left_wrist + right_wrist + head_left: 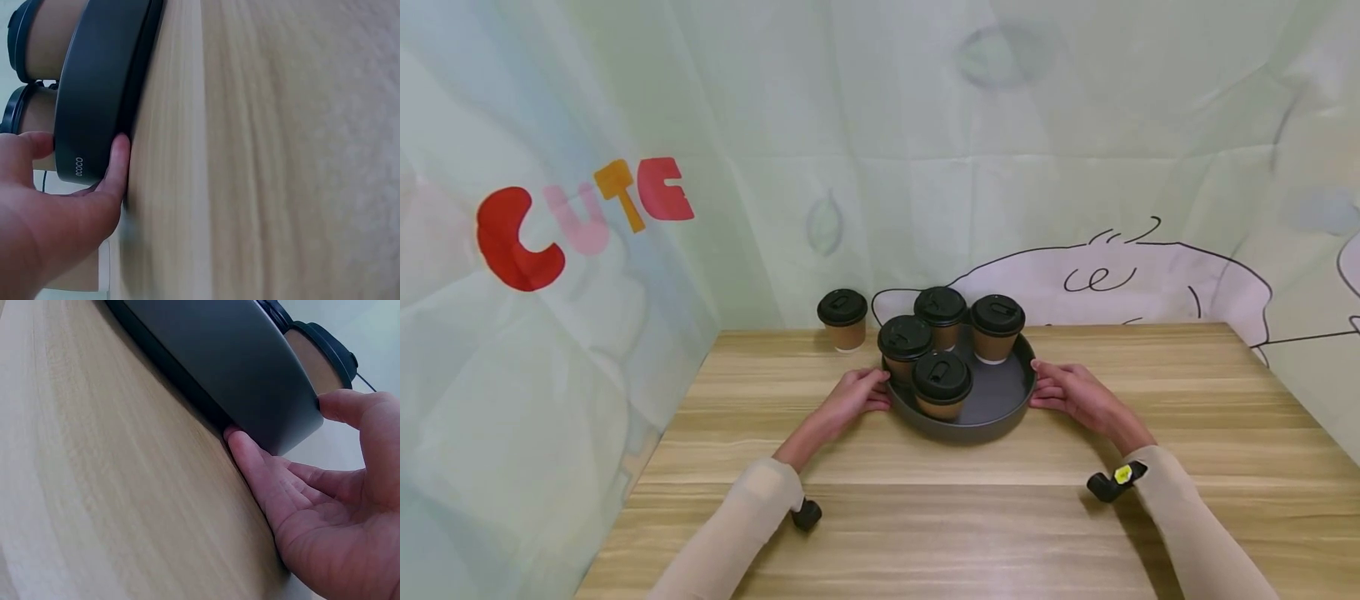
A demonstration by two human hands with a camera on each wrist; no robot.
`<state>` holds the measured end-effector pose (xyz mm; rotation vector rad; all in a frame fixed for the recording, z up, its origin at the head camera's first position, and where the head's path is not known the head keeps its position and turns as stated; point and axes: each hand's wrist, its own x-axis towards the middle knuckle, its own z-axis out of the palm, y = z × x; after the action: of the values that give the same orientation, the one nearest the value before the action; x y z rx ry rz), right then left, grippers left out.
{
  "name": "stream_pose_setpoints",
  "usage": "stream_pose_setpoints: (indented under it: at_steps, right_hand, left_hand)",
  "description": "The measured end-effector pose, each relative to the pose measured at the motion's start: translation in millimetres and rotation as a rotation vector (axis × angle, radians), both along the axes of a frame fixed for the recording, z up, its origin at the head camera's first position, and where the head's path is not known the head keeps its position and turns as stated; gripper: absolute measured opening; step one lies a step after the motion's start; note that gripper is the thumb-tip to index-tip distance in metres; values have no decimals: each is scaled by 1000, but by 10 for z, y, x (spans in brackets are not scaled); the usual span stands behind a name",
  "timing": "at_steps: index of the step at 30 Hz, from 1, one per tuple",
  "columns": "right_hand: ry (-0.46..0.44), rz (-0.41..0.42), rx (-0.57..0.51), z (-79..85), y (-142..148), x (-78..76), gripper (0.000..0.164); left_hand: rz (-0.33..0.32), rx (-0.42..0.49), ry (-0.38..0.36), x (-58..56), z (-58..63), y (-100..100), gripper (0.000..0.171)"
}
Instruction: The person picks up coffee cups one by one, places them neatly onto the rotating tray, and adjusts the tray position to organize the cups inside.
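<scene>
A round dark grey tray with a raised wall stands on the wooden table, bearing several brown paper cups with black lids, among them a front cup and a right-hand cup. My left hand grips the tray's left side; in the left wrist view its thumb is at the rim and a fingertip is at the bottom edge. On the opposite side my right hand holds the tray likewise, thumb at the rim and fingers at the underside. Both wrist views show the tray close to the tabletop.
Another lidded paper cup stands on the table, behind and left of the tray. A printed cloth backdrop rises along the table's back edge and left side. Wooden tabletop stretches in front of the tray.
</scene>
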<state>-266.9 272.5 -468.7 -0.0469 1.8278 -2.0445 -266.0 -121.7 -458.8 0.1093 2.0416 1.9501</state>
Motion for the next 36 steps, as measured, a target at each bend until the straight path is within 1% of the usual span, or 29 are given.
stream_pose_setpoints:
  at_steps: [5, 9, 14, 17, 21, 23, 24, 26, 29, 31, 34, 36]
  right_hand:
    - [-6, 4, -6, 17, -10, 10, 43]
    - [-16, 22, -24, 11, -10, 21, 35]
    - [-39, 55, -7, 2, -6, 41, 35]
    - [-52, 110, 2, 10, 13, 55, 35]
    - [-51, 230, 29, 39, 56, 73, 32]
    - [-49, 262, 36, 54, 78, 74, 32]
    - [-49, 260, 34, 60, 84, 73, 32]
    - [-51, 231, 17, 73, 91, 69, 34]
    - [-56, 157, -11, 84, 82, 62, 35]
    - [-63, 126, -22, 87, 78, 56, 35]
    - [-76, 125, -30, 84, 78, 55, 32]
    - [-75, 168, -27, 78, 87, 60, 30]
  left_hand:
    - [-13, 16, 2, 2, 1, -13, 41]
    - [-18, 28, 5, -3, -14, -15, 35]
    - [-12, 28, -1, -11, -24, -23, 32]
    - [-12, 30, 1, -26, -41, -28, 32]
    - [-17, 31, -1, -30, -47, -35, 33]
    - [-18, 29, -6, -29, -44, -37, 34]
    - [-18, 28, -8, -29, -40, -38, 35]
    - [-20, 28, -9, -30, -33, -37, 35]
    - [-20, 27, -9, -36, -26, -35, 35]
    - [-19, 28, -10, -40, -22, -33, 35]
    - [-15, 31, -9, -42, -22, -29, 33]
    - [-8, 36, -10, -41, -24, -24, 33]
